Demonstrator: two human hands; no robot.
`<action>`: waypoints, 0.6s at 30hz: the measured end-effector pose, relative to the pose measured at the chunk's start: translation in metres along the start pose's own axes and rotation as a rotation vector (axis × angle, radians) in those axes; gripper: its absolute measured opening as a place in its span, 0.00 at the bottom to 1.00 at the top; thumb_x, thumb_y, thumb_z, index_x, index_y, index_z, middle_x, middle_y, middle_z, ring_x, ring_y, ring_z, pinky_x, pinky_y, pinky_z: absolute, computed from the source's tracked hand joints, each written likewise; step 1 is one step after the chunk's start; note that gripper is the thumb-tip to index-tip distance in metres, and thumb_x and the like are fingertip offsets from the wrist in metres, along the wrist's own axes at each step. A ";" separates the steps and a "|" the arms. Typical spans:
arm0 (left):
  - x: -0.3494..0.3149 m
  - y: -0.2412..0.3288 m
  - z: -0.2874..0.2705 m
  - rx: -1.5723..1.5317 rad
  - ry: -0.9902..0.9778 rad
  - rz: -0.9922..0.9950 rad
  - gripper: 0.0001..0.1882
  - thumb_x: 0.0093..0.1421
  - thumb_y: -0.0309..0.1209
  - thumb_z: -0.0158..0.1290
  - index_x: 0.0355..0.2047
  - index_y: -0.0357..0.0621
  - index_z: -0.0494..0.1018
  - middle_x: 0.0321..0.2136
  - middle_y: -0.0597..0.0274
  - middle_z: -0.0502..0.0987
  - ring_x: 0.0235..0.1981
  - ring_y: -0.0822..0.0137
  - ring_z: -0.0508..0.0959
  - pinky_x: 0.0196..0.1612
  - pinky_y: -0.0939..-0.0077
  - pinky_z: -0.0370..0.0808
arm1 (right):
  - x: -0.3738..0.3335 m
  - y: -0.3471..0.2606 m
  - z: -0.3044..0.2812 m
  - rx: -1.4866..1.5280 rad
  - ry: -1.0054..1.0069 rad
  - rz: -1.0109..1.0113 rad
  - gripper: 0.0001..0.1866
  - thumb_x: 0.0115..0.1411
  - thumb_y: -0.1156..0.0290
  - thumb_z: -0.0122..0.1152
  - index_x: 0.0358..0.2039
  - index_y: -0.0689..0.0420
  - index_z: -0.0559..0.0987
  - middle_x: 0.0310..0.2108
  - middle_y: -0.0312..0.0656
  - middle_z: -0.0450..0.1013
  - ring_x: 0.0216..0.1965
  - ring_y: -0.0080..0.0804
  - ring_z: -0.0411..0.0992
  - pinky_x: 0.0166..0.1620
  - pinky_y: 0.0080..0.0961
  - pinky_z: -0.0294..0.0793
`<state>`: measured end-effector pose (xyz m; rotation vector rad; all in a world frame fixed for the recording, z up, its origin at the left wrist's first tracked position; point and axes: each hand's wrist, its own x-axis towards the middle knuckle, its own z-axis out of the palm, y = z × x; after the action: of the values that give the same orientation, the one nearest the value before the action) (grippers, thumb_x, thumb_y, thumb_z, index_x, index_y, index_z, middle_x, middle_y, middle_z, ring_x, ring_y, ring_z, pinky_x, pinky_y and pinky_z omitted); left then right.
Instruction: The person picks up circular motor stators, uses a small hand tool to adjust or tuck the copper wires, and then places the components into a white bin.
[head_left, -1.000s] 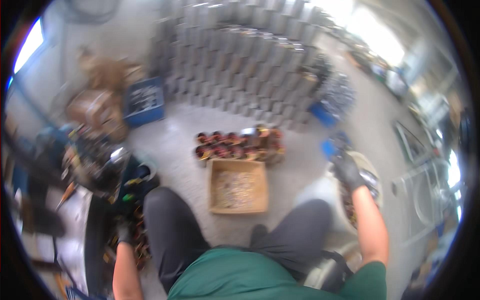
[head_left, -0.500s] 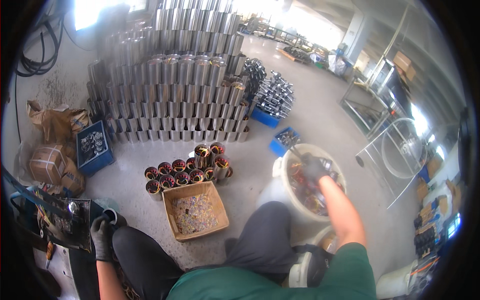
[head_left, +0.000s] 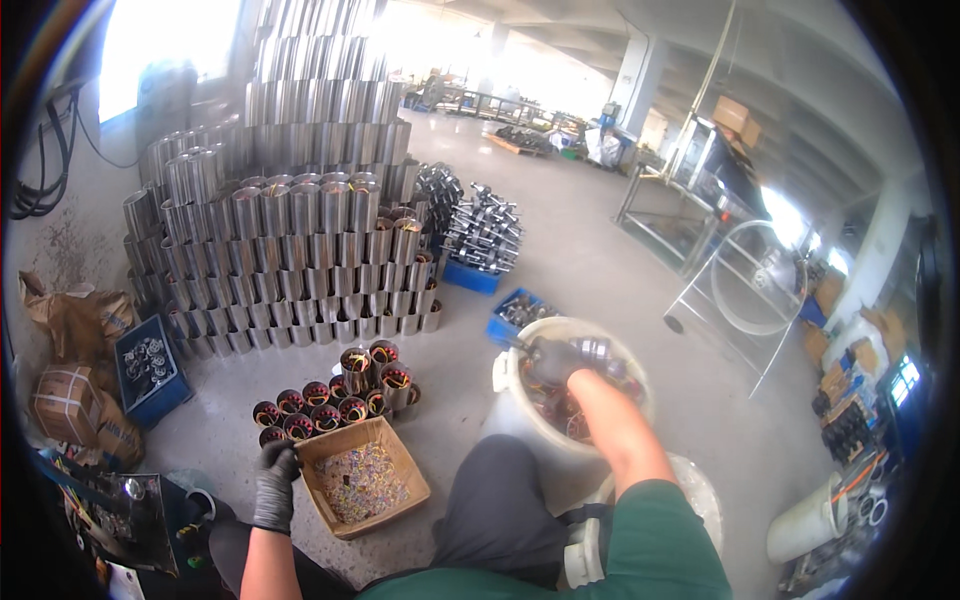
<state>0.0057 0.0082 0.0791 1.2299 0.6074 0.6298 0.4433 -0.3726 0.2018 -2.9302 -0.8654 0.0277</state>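
Note:
My left hand (head_left: 274,485), in a grey glove with dark fingers, is at the left corner of an open cardboard box (head_left: 414,470) that contains many small coloured scraps. Its fingers look curled; anything inside them is hidden. At the upper left of a large white tub (head_left: 500,400), my gloved right hand (head_left: 556,362) is closed round something dark whose kind I cannot make out. Metal parts and reddish wire coils (head_left: 578,425) fill the tub beneath it. Behind the box stand several steel cylinders (head_left: 352,410) with coloured wires inside.
Tall stacks of shiny steel cylinders (head_left: 300,210) rise at the back left. Blue crates (head_left: 150,385) of metal parts stand at the left and beyond the tub. A machine (head_left: 125,515) is at my lower left; a metal frame trolley (head_left: 740,290) stands on the right.
My left hand has left the dark tube by the machine and come right to the box corner. My right hand has shifted toward the tub's left rim. The whole view has turned right.

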 end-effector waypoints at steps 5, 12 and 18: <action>0.006 -0.021 0.018 0.157 -0.117 0.187 0.17 0.59 0.21 0.51 0.50 0.39 0.69 0.36 0.62 0.74 0.31 0.71 0.73 0.36 0.77 0.72 | -0.008 -0.030 -0.027 0.236 0.531 0.058 0.14 0.52 0.61 0.60 0.37 0.53 0.75 0.29 0.47 0.77 0.34 0.47 0.76 0.39 0.41 0.74; 0.006 -0.022 0.062 0.174 -0.210 0.211 0.17 0.61 0.19 0.49 0.50 0.40 0.68 0.35 0.59 0.75 0.33 0.72 0.75 0.37 0.78 0.74 | -0.003 -0.155 0.032 1.302 0.372 -0.227 0.18 0.48 0.77 0.70 0.38 0.53 0.73 0.33 0.30 0.68 0.37 0.23 0.66 0.42 0.25 0.70; -0.010 0.002 0.118 0.015 -0.360 -0.095 0.21 0.61 0.30 0.53 0.54 0.43 0.64 0.34 0.59 0.74 0.24 0.71 0.75 0.20 0.79 0.71 | -0.031 -0.258 0.184 1.551 -0.106 -0.305 0.25 0.47 0.62 0.71 0.42 0.61 0.74 0.29 0.42 0.75 0.32 0.28 0.73 0.36 0.28 0.74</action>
<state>0.0835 -0.0755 0.1081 1.2824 0.3656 0.3131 0.2697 -0.1591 0.0409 -1.3523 -0.7296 0.5446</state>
